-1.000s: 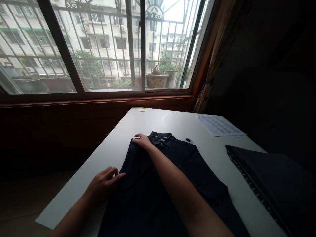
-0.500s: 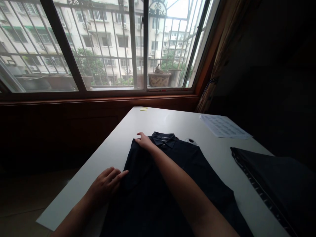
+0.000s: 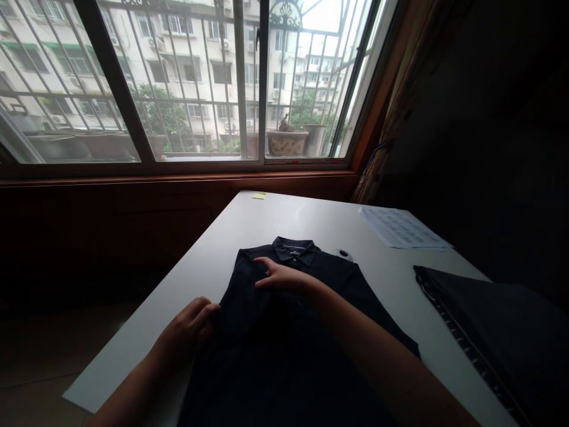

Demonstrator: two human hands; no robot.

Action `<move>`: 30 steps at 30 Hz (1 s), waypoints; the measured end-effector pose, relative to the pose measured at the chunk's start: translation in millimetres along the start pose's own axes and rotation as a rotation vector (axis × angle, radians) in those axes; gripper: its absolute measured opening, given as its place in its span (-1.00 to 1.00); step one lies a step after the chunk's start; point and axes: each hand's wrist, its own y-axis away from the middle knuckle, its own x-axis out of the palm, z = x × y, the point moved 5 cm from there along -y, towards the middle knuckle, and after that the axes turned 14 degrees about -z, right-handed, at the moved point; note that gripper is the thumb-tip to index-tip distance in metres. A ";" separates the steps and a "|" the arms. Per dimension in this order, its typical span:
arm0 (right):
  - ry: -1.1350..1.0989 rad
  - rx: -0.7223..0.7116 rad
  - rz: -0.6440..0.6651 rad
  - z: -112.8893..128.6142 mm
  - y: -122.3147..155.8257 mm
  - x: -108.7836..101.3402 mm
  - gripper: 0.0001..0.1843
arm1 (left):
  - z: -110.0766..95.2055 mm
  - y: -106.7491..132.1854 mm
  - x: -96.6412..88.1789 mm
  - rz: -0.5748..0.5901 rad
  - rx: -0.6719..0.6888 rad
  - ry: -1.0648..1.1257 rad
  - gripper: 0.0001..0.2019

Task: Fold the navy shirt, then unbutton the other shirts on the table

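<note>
So a dark navy collared fabric shirt [image 3: 275, 350] is being spread face-up on a smooth white counter [image 3: 191, 279], right under the fingers. Its side edge is being pinched between the closed fingers of the left hand [image 3: 189, 325], probably so the cloth is being kept from sliding. The right hand's [image 3: 282, 277] fingers are being held wide apart over the chest, just short of the collar [image 3: 296, 254], with nothing being gripped; contact can't be told. The left thumb is mostly being hidden, the hem's being cut off below, and folds are being lost in shadow.

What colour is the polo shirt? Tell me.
The polo shirt is dark navy blue, best seen in the head view.
</note>
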 end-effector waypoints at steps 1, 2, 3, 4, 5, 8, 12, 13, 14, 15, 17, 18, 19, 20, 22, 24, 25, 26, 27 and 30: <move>-0.017 0.016 -0.003 -2.1 0.6 -2.5 -0.11 | -2.4 -0.9 -1.1 -0.014 0.032 -0.026 -0.73; -0.013 0.022 -0.002 -4.2 0.7 -5.3 -0.17 | -4.9 -1.9 -2.2 -0.027 0.066 -0.049 -0.73; 0.028 0.009 0.002 -6.2 0.6 -8.3 -0.22 | -7.6 -2.9 -3.3 -0.038 0.102 -0.067 -0.73; 0.095 -0.018 0.003 -8.2 0.5 -11.3 -0.26 | -10.1 -3.9 -4.1 -0.045 0.134 -0.081 -0.73; 0.179 -0.054 0.000 -10.3 0.5 -13.9 -0.30 | -12.0 -4.6 -4.5 -0.045 0.160 -0.092 -0.72; 0.404 -0.152 -0.048 -15.5 2.6 -18.1 -0.34 | -15.7 -5.2 -3.4 -0.019 0.219 -0.102 -0.70; 0.537 -0.246 -0.209 -9.3 9.1 -13.9 -0.30 | -18.7 -4.5 -0.3 0.040 0.274 -0.091 -0.68; 0.563 -0.279 -0.257 -4.5 10.7 -11.2 -0.34 | -19.9 -4.7 -0.1 0.051 0.286 -0.097 -0.67; 0.580 -0.310 -0.296 0.5 11.7 -7.5 -0.40 | -21.3 -5.1 -0.2 0.059 0.299 -0.108 -0.67; 0.594 -0.350 -0.322 5.7 12.1 -2.5 -0.46 | -22.8 -5.6 -0.5 0.068 0.311 -0.123 -0.66; 0.622 -0.478 -0.329 15.6 11.2 12.2 -0.56 | -25.3 -6.7 -1.4 0.084 0.323 -0.153 -0.65; 0.636 -0.559 -0.317 19.3 10.0 21.3 -0.59 | -26.1 -7.0 -1.8 0.093 0.322 -0.161 -0.65; 0.652 -0.637 -0.305 21.7 8.3 30.6 -0.59 | -26.5 -7.1 -2.0 0.102 0.317 -0.162 -0.66; 0.668 -0.698 -0.298 22.3 5.7 39.6 -0.58 | -26.5 -6.8 -2.0 0.113 0.306 -0.157 -0.66; 0.696 -0.726 -0.302 18.6 -3.5 53.5 -0.53 | -25.6 -5.6 -1.3 0.131 0.278 -0.142 -0.68; 0.715 -0.684 -0.318 12.7 -15.9 61.2 -0.48 | -24.2 -3.9 0.4 0.157 0.244 -0.130 -0.71; 0.720 -0.664 -0.324 10.4 -22.3 63.0 -0.47 | -24.2 -3.4 0.9 0.162 0.236 -0.126 -0.71; 0.722 -0.648 -0.330 8.9 -28.7 63.5 -0.46 | -24.9 -3.3 0.9 0.161 0.235 -0.122 -0.72; 0.722 -0.638 -0.335 8.0 -34.9 63.0 -0.45 | -26.2 -3.9 0.4 0.155 0.235 -0.120 -0.71; 0.723 -0.617 -0.337 7.2 -51.3 58.0 -0.42 | -32.8 -8.9 -3.4 0.134 0.246 -0.127 -0.70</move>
